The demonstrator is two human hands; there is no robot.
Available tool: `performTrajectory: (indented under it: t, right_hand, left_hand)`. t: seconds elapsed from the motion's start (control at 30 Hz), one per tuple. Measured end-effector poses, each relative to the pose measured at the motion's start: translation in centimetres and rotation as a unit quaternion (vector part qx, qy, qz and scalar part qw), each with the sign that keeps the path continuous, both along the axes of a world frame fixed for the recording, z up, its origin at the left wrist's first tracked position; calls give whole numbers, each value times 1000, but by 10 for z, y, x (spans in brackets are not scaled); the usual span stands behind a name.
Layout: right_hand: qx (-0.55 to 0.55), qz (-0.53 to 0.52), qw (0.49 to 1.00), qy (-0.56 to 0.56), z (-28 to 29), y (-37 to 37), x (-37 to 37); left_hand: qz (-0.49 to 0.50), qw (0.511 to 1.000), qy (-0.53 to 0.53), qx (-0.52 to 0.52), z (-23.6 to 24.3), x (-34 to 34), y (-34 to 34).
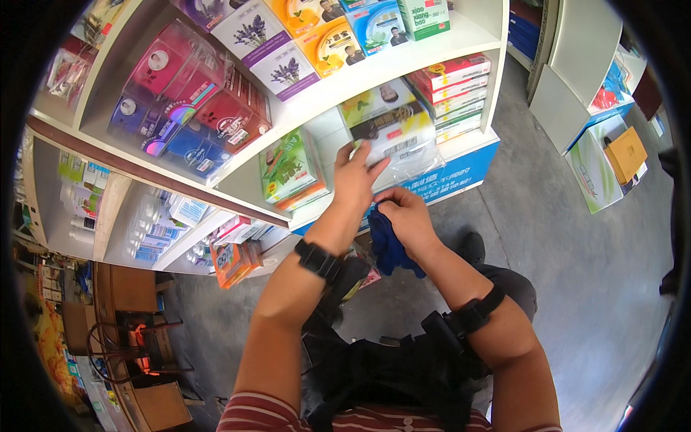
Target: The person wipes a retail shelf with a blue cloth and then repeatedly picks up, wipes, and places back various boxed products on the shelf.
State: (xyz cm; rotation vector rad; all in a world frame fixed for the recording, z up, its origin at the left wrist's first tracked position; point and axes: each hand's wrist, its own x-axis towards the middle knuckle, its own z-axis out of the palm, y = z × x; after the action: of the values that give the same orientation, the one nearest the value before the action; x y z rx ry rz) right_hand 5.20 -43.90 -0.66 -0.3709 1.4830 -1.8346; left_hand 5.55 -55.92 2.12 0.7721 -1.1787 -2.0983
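My left hand (358,173) reaches to the lower shelf, its fingers spread against the near left edge of a plastic-wrapped pack of boxes (392,128). The pack is yellow, dark and white, and its clear wrap hangs loose at the front. Just right of that, my right hand (408,225) is closed around a dark blue cloth (386,245), which dangles below the fingers in front of the shelf. Left of the pack stands a stack of green boxes (289,167). To its right are stacked red and green boxes (455,88).
White shelving (317,101) curves across the front, with lavender-print, yellow and blue boxes (332,47) above and clear-lidded red and blue packs at left. A wooden chair (133,345) stands lower left. Cartons (601,173) lie on the grey floor (568,266) at right.
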Motion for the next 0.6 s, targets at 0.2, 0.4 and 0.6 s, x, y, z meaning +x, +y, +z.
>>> performTrajectory:
  t: [0.2, 0.4, 0.6]
  right_hand:
    - [17, 77, 997, -8, 1, 5, 6]
    - [58, 131, 988, 60, -6, 0, 17]
    - [80, 158, 979, 98, -11, -13, 26]
  left_hand:
    - [18, 999, 35, -35, -4, 104, -14]
    - [106, 991, 65, -58, -21, 174, -53]
    - [182, 981, 63, -28, -44, 189, -97]
